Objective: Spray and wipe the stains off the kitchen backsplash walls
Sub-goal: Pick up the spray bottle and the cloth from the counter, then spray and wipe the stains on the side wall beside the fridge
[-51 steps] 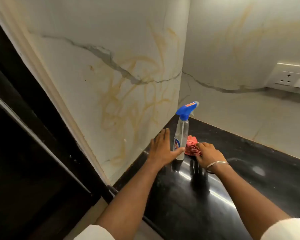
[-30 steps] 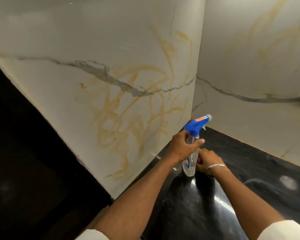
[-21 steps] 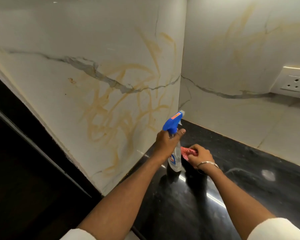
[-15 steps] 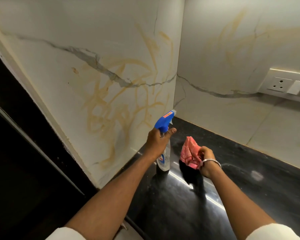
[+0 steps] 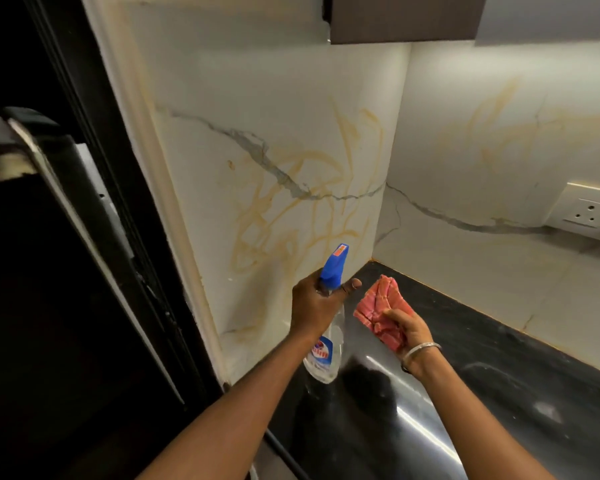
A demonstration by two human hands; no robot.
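My left hand (image 5: pixel 314 308) grips the neck of a clear spray bottle (image 5: pixel 326 355) with a blue trigger head, held above the black counter (image 5: pixel 499 393) with its nozzle aimed at the left wall. Yellow-brown smeared stains (image 5: pixel 291 216) cover the white marble left backsplash (image 5: pixel 257 98). Fainter yellow stains (image 5: pixel 492 133) mark the back wall. My right hand (image 5: pixel 407 329) holds a bunched red-pink cloth (image 5: pixel 381 311) just right of the bottle, lifted off the counter.
A wall socket (image 5: pixel 584 211) sits on the back wall at the right. A dark cabinet underside (image 5: pixel 402 19) hangs overhead. A tall black appliance (image 5: pixel 49 271) stands left of the wall's edge.
My left hand took hold of the bottle and lifted it off the counter. My right hand picked up the cloth and raised it. The view tilted upward.
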